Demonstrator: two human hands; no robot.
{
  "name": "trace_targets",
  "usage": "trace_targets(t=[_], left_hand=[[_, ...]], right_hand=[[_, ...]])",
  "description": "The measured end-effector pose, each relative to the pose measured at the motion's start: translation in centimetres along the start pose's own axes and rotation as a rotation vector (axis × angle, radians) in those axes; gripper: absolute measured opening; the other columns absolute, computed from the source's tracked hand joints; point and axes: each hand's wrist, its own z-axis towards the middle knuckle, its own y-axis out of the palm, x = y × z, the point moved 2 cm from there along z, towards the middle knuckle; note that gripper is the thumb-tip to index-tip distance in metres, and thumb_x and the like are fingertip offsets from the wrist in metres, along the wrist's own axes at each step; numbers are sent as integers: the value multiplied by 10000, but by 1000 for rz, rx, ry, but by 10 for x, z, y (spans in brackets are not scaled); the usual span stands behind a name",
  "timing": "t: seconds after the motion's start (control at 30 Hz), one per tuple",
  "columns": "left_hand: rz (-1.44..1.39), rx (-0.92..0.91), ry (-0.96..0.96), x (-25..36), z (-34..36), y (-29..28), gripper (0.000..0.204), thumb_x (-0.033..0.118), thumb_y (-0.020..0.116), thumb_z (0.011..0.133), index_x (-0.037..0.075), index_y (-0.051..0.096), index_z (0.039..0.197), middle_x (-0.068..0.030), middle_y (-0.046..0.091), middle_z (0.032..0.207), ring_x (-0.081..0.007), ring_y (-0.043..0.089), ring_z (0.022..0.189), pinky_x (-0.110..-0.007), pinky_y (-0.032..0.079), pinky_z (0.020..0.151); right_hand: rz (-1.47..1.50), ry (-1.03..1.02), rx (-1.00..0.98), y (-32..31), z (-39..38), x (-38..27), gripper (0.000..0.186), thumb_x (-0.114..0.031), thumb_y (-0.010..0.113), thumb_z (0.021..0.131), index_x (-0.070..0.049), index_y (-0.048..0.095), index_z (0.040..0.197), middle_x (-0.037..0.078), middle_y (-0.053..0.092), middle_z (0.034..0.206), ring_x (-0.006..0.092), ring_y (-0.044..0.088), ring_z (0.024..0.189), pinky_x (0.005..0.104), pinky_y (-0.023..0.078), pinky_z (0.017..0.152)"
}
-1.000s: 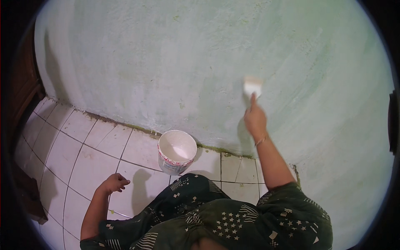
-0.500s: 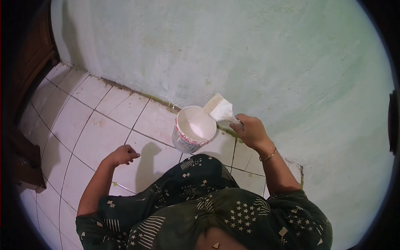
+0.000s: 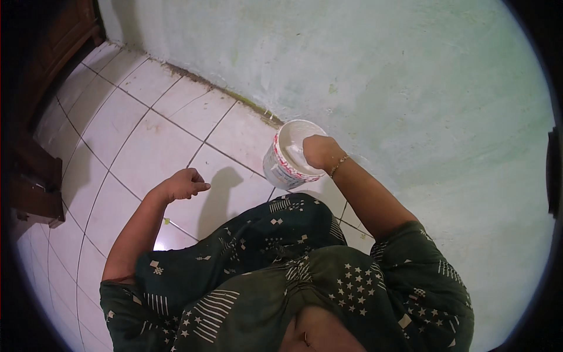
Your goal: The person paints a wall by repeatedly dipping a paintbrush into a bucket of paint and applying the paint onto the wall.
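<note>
A white paint bucket [image 3: 280, 166] with red and blue print and paint-smeared rim stands on the tiled floor against the wall. My right hand [image 3: 321, 152] is at the bucket's mouth, closed round the handle of a wide paintbrush [image 3: 297, 156]. The brush dips inside the bucket, its bristles mostly hidden by the hand and the rim. To the left of the bucket, my left hand [image 3: 185, 184] hangs above the tiles, apart from everything. Its fingers are curled in, and nothing shows in them.
A pale green wall [image 3: 375, 76] with patchy white paint rises behind the bucket and along the right. Dark wooden furniture [image 3: 44, 182] stands on the left, with a brown wooden cabinet [image 3: 64, 29] at the far left. White floor tiles [image 3: 155, 138] carry some stains.
My right hand has lowered the paintbrush from above the rim into the bucket. The view has shifted, so the bucket sits farther up and right. My left hand stays curled beside it.
</note>
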Motion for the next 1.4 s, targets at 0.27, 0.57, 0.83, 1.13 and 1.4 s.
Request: trace_targets(t=[0.27,0.57,0.83,1.13,1.4], left_hand=[[6,-10,-33,0,-5,4,392,308,649,805,-35,547,962,-109,596,878,-173,582,780,-294,502,637],[-5,-15,-27,1,-4,6,402,315,651,803,-40,546,959,-115,599,892,-176,585,797,-295,504,645],[-30,-16,-28,4,-5,9,419,316,652,802,-48,541,977,-122,596,904,-180,586,801,-300,507,646],[-50,-6,-60,-2,3,14,392,320,665,788,-35,562,919,-105,590,826,-157,560,730,-285,484,602],[-49,-17,-69,10,2,19,397,317,660,791,-42,558,924,-110,592,833,-159,566,740,-287,491,609]], right_hand=[[-1,18,-77,33,35,-8,359,-338,468,841,-59,689,885,174,657,916,312,641,853,409,497,755],[77,-1,-15,27,37,7,183,-108,561,725,-3,667,830,203,645,890,345,631,845,417,507,717],[106,-134,128,-2,3,44,219,-134,621,706,14,660,862,178,645,797,344,616,733,389,502,672],[1089,161,-31,4,-65,81,259,-119,639,770,49,635,968,2,502,579,59,413,448,225,335,415],[1434,139,-82,26,-81,97,173,-154,647,789,16,612,797,-9,470,552,61,397,432,230,300,393]])
